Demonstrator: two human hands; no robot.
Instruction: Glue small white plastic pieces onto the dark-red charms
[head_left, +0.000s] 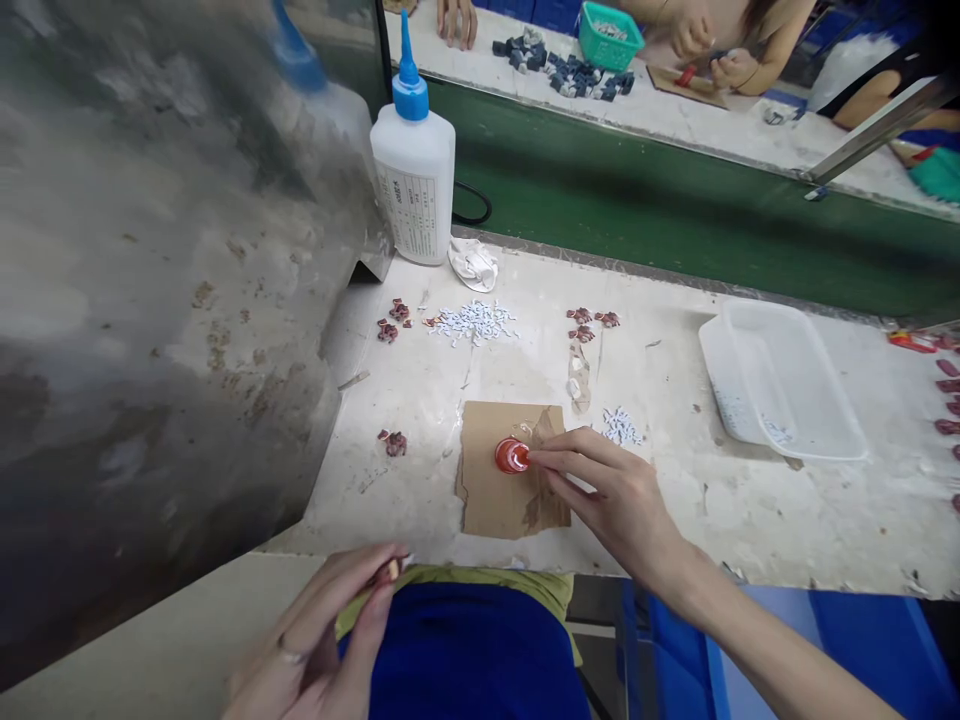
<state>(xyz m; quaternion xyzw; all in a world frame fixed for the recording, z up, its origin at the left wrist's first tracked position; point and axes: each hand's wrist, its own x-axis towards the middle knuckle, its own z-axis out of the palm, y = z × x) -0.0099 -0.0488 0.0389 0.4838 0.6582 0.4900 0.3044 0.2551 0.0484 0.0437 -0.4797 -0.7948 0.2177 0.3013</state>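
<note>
Near the table's front edge, my left hand point(330, 630) pinches a small brownish-red figure piece point(388, 572) with a pale part on it, mostly covered by the fingers. My right hand point(607, 490) has thumb and fingertips closed together at the right rim of a small red cup point(511, 456). Whatever the right fingertips hold is too small to make out. Shiny liquid seems to lie in the cup, which stands on a piece of brown cardboard point(487, 510). Left of the cardboard lies another small brownish-red piece point(394, 443).
Tiny pale-blue parts point(480, 322) lie in a heap behind the cardboard, and a smaller heap point(621, 425) is at its right. A white bottle point(414, 190) with a blue nozzle stands by the metal panel point(172, 250). Rightward sits a clear plastic tray point(817, 400). People work at the opposite bench.
</note>
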